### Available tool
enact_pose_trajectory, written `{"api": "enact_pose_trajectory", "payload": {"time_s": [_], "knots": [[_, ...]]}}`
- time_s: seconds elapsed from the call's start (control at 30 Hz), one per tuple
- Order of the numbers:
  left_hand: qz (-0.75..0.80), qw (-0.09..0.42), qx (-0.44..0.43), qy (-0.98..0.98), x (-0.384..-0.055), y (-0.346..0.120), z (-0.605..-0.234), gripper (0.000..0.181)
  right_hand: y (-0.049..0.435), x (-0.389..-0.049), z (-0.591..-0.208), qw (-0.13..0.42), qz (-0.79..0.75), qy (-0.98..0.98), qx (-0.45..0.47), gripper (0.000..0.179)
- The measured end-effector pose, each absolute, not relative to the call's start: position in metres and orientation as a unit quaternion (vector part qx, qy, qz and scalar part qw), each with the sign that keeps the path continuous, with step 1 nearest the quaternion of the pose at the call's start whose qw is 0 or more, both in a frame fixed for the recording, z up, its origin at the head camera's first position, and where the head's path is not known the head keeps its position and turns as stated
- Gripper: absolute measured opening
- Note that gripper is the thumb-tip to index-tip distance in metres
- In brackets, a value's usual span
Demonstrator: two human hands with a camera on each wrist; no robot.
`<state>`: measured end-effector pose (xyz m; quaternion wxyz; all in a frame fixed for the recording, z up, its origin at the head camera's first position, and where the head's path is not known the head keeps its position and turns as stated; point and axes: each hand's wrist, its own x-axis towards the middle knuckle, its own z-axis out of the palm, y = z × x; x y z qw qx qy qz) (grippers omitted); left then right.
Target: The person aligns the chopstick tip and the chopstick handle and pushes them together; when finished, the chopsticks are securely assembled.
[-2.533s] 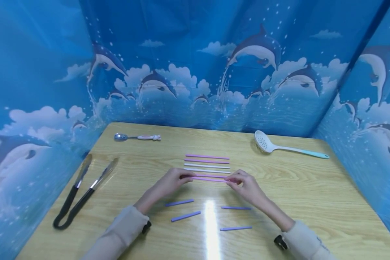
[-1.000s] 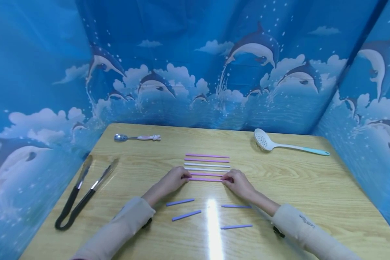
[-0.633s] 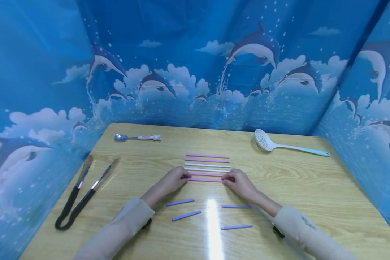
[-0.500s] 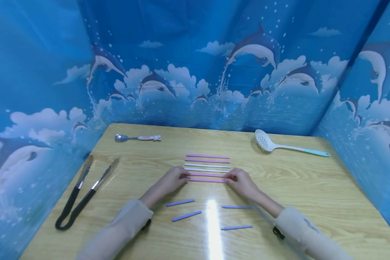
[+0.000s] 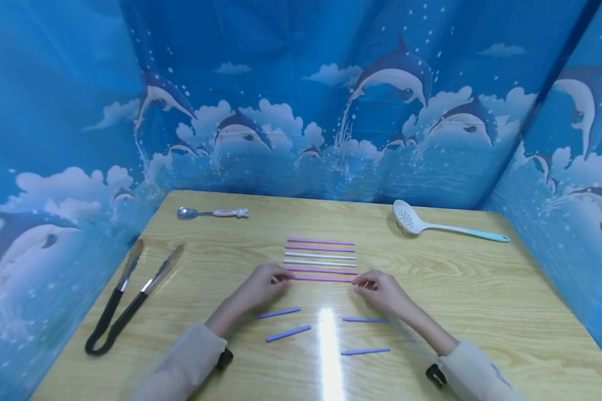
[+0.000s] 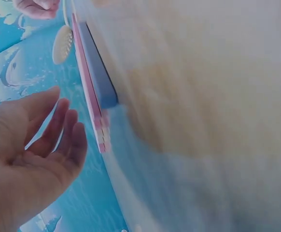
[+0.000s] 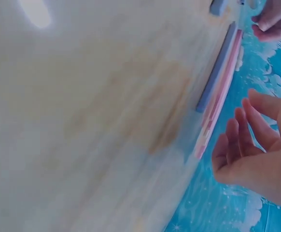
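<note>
Between my hands, thin sticks lie in parallel rows on the table: two pink at the back, two white sticks (image 5: 320, 263) in the middle, two pink in front. My left hand (image 5: 262, 285) is by the left end of the nearest pink stick (image 5: 323, 278). By that stick's right end is my right hand (image 5: 385, 291). In the left wrist view, the left hand (image 6: 39, 150) has loosely bent fingers and holds nothing. The right wrist view shows the right hand (image 7: 256, 145) relaxed in the same way, also holding nothing. Whether fingertips touch the stick, I cannot tell.
Several blue-purple sticks (image 5: 288, 333) lie nearer the front. Black-handled tongs (image 5: 122, 303) rest spread at left, and a small spoon (image 5: 213, 213) at back left. A white slotted ladle (image 5: 407, 217) with a turquoise handle lies at back right. A dolphin-print curtain (image 5: 301, 111) surrounds the table.
Both hands held the ends of the front pink sticks earlier. Now they have loosened and drawn outward and toward the front edge, leaving the pink sticks lying in the row.
</note>
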<state>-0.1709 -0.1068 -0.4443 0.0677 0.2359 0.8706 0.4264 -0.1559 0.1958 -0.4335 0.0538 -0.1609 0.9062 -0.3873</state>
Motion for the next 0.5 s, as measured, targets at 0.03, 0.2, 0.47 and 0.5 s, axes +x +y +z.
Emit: {"api": "enact_pose_trajectory", "payload": {"time_s": [0.03,0.2,0.47,0.5], "knots": [[0.425,0.075,0.239,0.87,-0.169,-0.107,-0.445,0.019,0.198,-0.153,-0.433,0.061,-0.389,0.905,-0.162,0.014],[0.402,0.123,0.251,0.872,-0.158,-0.111,-0.445,0.019,0.204,-0.142,-0.431,0.095,-0.391,0.898,-0.18,0.018],[0.395,0.189,0.243,0.866,-0.147,-0.115,-0.442,0.021,0.208,-0.131,-0.435,0.141,-0.375,0.886,-0.232,0.018],[0.4,0.195,0.245,0.861,-0.146,-0.115,-0.442,0.022,0.208,-0.131,-0.435,0.146,-0.373,0.886,-0.234,0.018]]}}
